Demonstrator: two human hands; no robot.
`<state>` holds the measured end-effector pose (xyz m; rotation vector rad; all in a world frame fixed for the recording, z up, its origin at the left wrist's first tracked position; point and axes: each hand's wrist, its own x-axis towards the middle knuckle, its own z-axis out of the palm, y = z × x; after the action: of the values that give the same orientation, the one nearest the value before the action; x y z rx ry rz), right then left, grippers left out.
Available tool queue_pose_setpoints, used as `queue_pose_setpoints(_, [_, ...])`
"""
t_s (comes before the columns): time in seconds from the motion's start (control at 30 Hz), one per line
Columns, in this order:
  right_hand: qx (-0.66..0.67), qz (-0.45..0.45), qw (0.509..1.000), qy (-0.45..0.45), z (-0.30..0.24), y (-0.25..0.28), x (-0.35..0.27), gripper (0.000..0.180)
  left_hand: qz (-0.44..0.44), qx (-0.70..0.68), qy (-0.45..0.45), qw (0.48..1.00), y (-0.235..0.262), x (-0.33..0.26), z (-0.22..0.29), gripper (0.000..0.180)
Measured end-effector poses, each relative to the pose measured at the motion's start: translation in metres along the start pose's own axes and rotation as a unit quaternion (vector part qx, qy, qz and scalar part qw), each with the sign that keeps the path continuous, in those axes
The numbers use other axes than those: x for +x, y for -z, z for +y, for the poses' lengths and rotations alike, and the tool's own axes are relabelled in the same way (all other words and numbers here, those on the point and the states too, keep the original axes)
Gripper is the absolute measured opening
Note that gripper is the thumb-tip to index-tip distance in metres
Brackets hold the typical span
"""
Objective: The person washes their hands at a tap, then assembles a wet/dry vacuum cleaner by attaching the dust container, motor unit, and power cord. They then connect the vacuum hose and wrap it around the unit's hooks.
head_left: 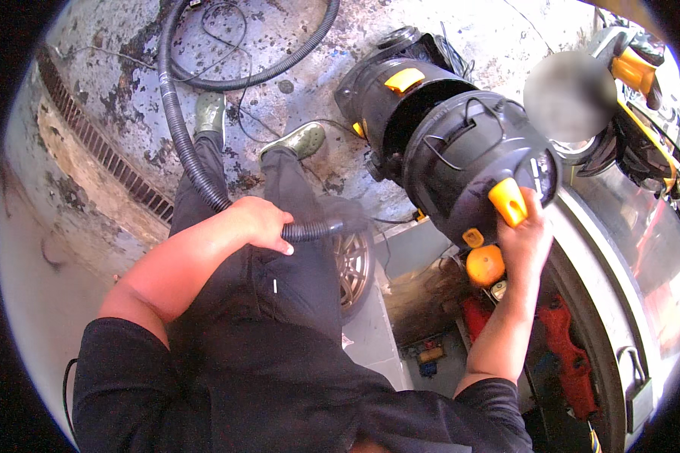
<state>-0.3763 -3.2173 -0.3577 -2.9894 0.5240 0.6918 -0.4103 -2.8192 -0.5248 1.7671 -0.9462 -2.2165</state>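
Note:
My left hand is closed around a black ribbed vacuum hose, near the end, where a smoky clear nozzle shows blurred. On the right, my right hand grips a yellow handle on the black motor head of a shop vacuum. The head lies tilted against the black drum, and a dark gap shows between the two. A yellow latch sits on the drum's far side. My right fingers are partly hidden by the handle.
The hose loops across the stained floor beyond my green clogs. A floor grate runs along the left. A bronze-coloured wheel stands by my legs. Red tools and an orange round object lie at right. Thin cables cross the floor.

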Motion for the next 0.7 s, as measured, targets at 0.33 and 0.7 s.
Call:
queue_pose_setpoints(0.33, [0.051, 0.008, 0.999, 0.001, -0.014, -0.076, 0.028, 0.031, 0.022, -0.017, 0.035, 0.999, -0.017, 0.019, -0.039, 0.072])
queue_pose_setpoints(0.7, [0.091, -0.015, 0.996, 0.019, -0.017, -0.064, 0.04, 0.034, 0.045, -0.021, 0.067, 0.997, -0.033, 0.037, -0.06, 0.074])
